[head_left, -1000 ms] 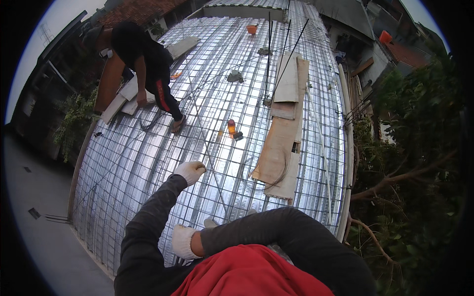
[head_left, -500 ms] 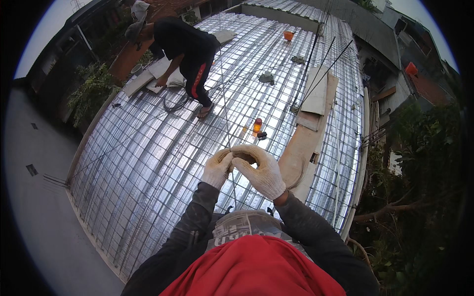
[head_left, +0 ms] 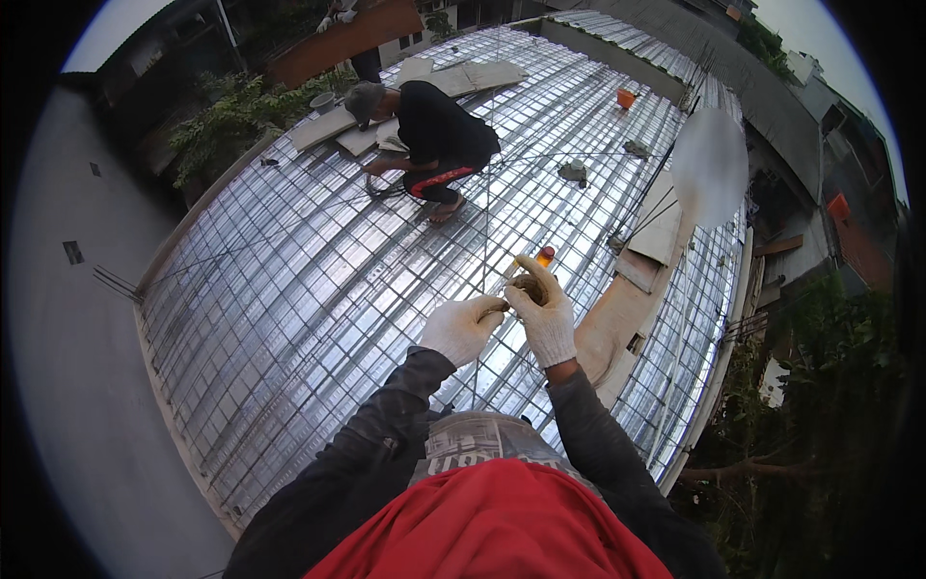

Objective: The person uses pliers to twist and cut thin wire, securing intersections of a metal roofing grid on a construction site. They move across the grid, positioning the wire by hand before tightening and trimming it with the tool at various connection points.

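Shiny ribbed metal sheeting [head_left: 289, 333] spreads beneath a grid of steel mesh [head_left: 207, 381], with a grey ledge along the left [head_left: 96, 376]. Above it, two hands in white knitted gloves come together: the left hand [head_left: 465, 329] with fingers bent and thumb pressed forward, the right hand [head_left: 547, 326] curled with its index finger raised. Their tips meet or nearly meet; whether anything is pinched between them I cannot tell. One thin strand [head_left: 487, 217], cord or wire, runs upright past the left fingertips, contact unclear. Just beyond the right fingers sits an amber object with a red top [head_left: 546, 256]. Pale boards [head_left: 605, 323] lie to the right; farther off, a co-worker in black [head_left: 439, 125] crouches near an orange bucket's side of the deck, left of the orange bucket [head_left: 626, 98].
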Available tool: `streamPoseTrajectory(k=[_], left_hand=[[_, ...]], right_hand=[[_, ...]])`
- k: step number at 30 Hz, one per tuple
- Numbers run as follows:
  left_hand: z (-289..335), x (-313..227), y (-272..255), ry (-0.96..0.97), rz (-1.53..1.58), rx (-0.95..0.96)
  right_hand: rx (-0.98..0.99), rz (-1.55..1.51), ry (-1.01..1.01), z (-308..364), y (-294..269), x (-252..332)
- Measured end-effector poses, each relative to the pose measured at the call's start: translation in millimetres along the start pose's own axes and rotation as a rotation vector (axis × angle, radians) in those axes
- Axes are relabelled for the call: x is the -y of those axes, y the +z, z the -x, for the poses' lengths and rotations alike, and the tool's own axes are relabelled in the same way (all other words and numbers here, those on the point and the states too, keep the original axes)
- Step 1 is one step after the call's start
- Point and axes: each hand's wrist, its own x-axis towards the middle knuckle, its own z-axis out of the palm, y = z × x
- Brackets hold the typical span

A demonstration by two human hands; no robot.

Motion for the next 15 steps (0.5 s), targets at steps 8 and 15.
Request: streamPoseTrajectory(k=[8, 15], left_hand=[[25, 34, -29, -0.014, 0.245, 0.142], [34, 66, -36, -0.111, 0.352, 0.238]], right_hand=[[0.119, -0.253, 0.226, 11, 13, -13], [0.192, -0.422, 0.266, 19, 24, -46]])
